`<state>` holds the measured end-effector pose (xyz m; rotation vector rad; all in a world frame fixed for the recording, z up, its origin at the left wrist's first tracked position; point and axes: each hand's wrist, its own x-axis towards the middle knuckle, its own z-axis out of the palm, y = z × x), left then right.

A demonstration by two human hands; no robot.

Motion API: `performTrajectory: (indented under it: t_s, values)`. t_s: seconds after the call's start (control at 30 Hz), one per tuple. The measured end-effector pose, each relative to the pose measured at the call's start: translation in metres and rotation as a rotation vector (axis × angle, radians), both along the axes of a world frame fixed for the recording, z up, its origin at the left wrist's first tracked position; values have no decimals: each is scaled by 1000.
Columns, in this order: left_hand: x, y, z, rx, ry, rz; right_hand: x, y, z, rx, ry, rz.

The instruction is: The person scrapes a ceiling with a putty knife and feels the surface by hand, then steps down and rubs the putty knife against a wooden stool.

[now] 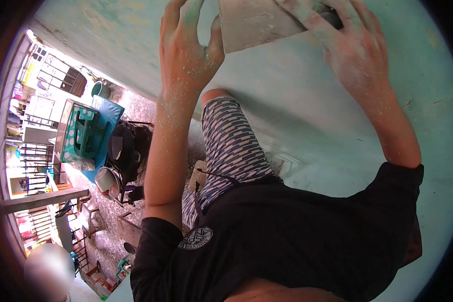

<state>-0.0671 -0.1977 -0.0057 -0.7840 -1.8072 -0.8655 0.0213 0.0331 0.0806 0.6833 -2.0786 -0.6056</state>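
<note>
At the top edge, my left hand (190,53) is spread against a pale green wall (287,87), flecked with green bits. Its thumb lies along the left edge of a flat beige-grey panel (256,28); its fingertips are partly cut off, so its grip cannot be told. My right hand (358,56), coated in pale dust, curls around a dark object (330,16) by the panel's right side. That object is mostly hidden by the fingers, and its kind is unclear. The panel's upper part is out of view.
The wall runs close along my right side. To the left stand a blue-topped table (115,109) with a green plastic stool (85,132) on it, a large black pan (122,145) and a metal pot (105,177). A wooden bench (88,217) and a blurred round shape (49,270) lie lower left.
</note>
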Motion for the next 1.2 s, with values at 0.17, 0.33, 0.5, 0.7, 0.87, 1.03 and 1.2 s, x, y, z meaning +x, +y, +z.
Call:
performTrajectory:
  t_s: [0.17,0.33,0.5,0.7,0.87,1.03,1.2]
  values:
    - [4,-38,-118,26,-358,91,-11,-19,-4,-128,-228,-47]
    - [71,-122,-374,-335,-957,537,-27,-40,-15,-69,-163,23]
    - [166,-148,-464,-236,-1649,281,-49,-26,-15,-51,50,79]
    - [164,-124,-415,-334,-1546,344,-35,-9,24,71,253,-48]
    - [166,-144,-433,-329,-1433,356,-50,1,35,243,441,-83]
    - [157,-132,-403,-348,-1574,394,-63,14,26,269,523,-4]
    - [138,-133,-404,-406,-1612,462,-79,11,19,299,506,-111]
